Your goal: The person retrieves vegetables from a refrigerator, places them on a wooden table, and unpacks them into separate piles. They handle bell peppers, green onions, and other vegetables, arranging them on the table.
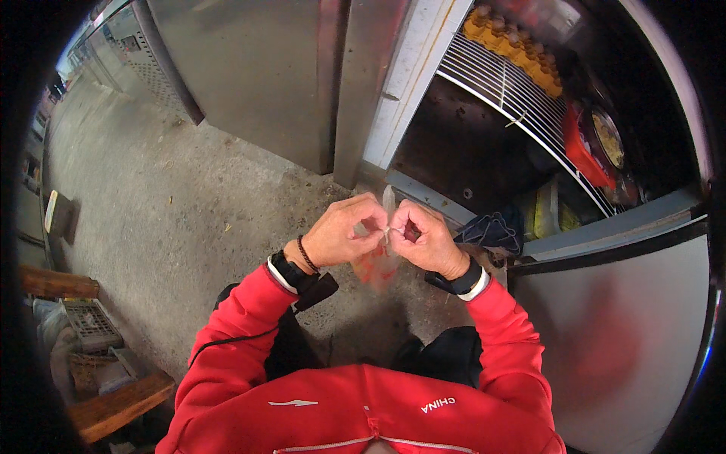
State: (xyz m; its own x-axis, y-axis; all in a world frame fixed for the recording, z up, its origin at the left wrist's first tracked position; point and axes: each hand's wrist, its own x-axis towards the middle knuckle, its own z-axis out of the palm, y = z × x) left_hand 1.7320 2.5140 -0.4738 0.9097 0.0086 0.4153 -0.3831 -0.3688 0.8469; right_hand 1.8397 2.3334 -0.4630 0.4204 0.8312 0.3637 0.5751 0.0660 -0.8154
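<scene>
My left hand [347, 230] and my right hand [425, 238] meet in front of me. Both pinch the gathered neck of a thin, clear plastic bag [375, 269] with thumb and forefinger. Its twisted top [388, 197] sticks up between my fingers, and the blurred lower part with red print hangs beneath them. What the bag contains, I cannot tell.
An open refrigerator at right has a white wire shelf [502, 85] bearing yellow egg trays [510, 51], a red plastic basket [584, 150] and a metal bowl [607, 138]. Its door [618, 335] swings out beside me. Steel cabinets [249, 68] stand ahead; a wooden-framed seat [122, 406] lies left.
</scene>
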